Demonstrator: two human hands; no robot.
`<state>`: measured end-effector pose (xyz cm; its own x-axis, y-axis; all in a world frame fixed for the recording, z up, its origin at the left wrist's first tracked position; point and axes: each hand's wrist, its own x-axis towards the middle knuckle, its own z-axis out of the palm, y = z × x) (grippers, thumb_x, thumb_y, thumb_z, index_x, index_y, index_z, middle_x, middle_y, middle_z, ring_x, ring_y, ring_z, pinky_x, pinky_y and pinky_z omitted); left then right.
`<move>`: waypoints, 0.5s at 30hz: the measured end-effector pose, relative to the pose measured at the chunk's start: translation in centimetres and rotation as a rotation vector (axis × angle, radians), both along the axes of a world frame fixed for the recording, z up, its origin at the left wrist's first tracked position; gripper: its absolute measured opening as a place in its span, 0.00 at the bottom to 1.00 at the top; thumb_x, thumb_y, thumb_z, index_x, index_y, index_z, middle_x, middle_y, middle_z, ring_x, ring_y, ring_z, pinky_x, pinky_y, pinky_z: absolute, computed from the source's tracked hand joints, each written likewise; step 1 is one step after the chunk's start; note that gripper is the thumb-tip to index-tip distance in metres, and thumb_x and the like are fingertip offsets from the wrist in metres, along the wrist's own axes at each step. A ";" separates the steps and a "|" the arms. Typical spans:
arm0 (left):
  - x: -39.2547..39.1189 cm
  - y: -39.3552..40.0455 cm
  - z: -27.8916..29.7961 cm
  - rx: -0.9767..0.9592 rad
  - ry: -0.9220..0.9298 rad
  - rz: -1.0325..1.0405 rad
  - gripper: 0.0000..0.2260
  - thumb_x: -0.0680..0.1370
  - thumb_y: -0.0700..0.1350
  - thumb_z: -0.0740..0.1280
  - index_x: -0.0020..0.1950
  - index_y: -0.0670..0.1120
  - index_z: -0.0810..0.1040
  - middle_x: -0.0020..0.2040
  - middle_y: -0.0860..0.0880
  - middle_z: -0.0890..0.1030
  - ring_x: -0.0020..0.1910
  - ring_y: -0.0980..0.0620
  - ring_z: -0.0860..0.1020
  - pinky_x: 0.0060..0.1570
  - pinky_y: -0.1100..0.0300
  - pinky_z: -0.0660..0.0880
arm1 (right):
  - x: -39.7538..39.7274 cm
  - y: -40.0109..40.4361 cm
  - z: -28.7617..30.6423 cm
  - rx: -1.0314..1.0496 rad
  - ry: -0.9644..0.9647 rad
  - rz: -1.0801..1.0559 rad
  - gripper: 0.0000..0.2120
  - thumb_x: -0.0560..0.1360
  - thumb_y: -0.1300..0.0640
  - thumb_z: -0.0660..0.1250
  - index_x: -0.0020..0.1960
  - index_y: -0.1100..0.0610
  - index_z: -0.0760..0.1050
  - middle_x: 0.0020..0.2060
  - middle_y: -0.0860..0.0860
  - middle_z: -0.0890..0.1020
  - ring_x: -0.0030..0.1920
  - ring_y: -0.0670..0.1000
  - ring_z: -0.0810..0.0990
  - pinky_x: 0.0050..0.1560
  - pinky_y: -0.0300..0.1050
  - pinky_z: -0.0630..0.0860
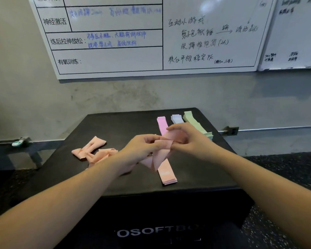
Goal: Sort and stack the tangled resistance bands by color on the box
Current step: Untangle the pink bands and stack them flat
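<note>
Gym corner: grey wall, whiteboard (151,33) with handwritten training notes, black soft box (115,126) below it serving as the work surface.

On the box, far right side: three sorted stacks side by side, pink stack (161,124), lavender stack (176,118), green stack (193,121). Nearer me, a salmon stack (166,172) lies flat, running toward the front edge. Left of centre, the tangled pile (93,151) of salmon bands is yet to be sorted.

Both hands are raised just above the box, over the salmon stack. Left hand (142,148) pinches the held band (162,147) at one side; right hand (188,139) pinches it from the other, fingers curled into the folds. The band hangs twisted between them, one loop drooping down.

I read this as untwisting one salmon band before laying it on the matching stack.

Handling, my judgement: thin, limp, very light, probably a bit tacky against itself, so folds cling. Best held at the flat ends, pulled gently apart to shake the twist out. Little risk of damage; main risk is disturbing the stack below when setting it down.
</note>
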<state>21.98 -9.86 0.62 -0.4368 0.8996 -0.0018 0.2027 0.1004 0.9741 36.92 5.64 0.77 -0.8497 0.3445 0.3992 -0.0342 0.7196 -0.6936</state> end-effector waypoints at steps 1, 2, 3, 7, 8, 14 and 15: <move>0.2 -0.1 0.2 0.003 0.003 0.008 0.08 0.75 0.50 0.75 0.53 0.52 0.87 0.49 0.50 0.87 0.48 0.54 0.85 0.49 0.59 0.79 | 0.3 0.2 0.1 -0.019 -0.009 -0.016 0.21 0.74 0.51 0.77 0.59 0.33 0.72 0.61 0.44 0.74 0.60 0.35 0.73 0.56 0.27 0.71; 0.2 -0.1 0.2 0.008 0.010 0.024 0.09 0.74 0.51 0.76 0.54 0.53 0.86 0.49 0.50 0.87 0.48 0.54 0.85 0.49 0.58 0.78 | 0.6 0.4 0.1 -0.035 -0.017 -0.033 0.21 0.74 0.50 0.77 0.59 0.32 0.72 0.62 0.43 0.74 0.60 0.35 0.73 0.57 0.30 0.71; 0.2 -0.1 0.2 0.011 0.012 0.052 0.10 0.74 0.50 0.76 0.54 0.53 0.86 0.49 0.51 0.87 0.49 0.53 0.85 0.50 0.56 0.78 | 0.9 0.6 0.1 -0.047 -0.023 -0.048 0.21 0.74 0.50 0.76 0.59 0.32 0.72 0.62 0.42 0.74 0.59 0.35 0.74 0.57 0.33 0.72; 0.0 0.2 0.2 0.030 -0.026 0.125 0.09 0.74 0.47 0.78 0.53 0.53 0.84 0.48 0.47 0.86 0.46 0.51 0.84 0.51 0.53 0.77 | 1.7 1.1 -0.1 -0.019 -0.065 -0.109 0.18 0.76 0.50 0.74 0.59 0.32 0.73 0.62 0.43 0.75 0.54 0.35 0.75 0.55 0.34 0.72; 0.1 0.3 0.2 0.036 -0.046 0.128 0.08 0.74 0.46 0.78 0.51 0.52 0.85 0.48 0.47 0.87 0.47 0.51 0.84 0.53 0.51 0.78 | 1.9 1.0 -0.2 0.003 -0.072 -0.104 0.18 0.76 0.49 0.73 0.61 0.34 0.73 0.63 0.43 0.74 0.58 0.36 0.74 0.57 0.35 0.73; 0.9 0.4 0.6 0.032 -0.115 0.155 0.04 0.74 0.47 0.78 0.46 0.50 0.87 0.50 0.45 0.87 0.54 0.44 0.84 0.58 0.47 0.79 | 2.2 -0.4 0.1 0.266 0.006 -0.100 0.16 0.74 0.43 0.66 0.62 0.34 0.77 0.70 0.37 0.67 0.73 0.42 0.62 0.73 0.47 0.60; 0.9 0.4 0.7 0.035 -0.122 0.160 0.03 0.75 0.47 0.77 0.47 0.49 0.86 0.49 0.45 0.87 0.53 0.44 0.84 0.58 0.47 0.79 | 2.3 -0.5 0.4 0.258 -0.012 -0.087 0.16 0.74 0.44 0.67 0.61 0.34 0.77 0.71 0.37 0.66 0.73 0.42 0.61 0.73 0.49 0.59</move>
<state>22.91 -9.50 1.33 -0.5722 0.8194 -0.0337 0.0673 0.0878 0.9939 39.19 5.15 1.17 -0.8267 0.3045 0.4731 0.0427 0.8725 -0.4868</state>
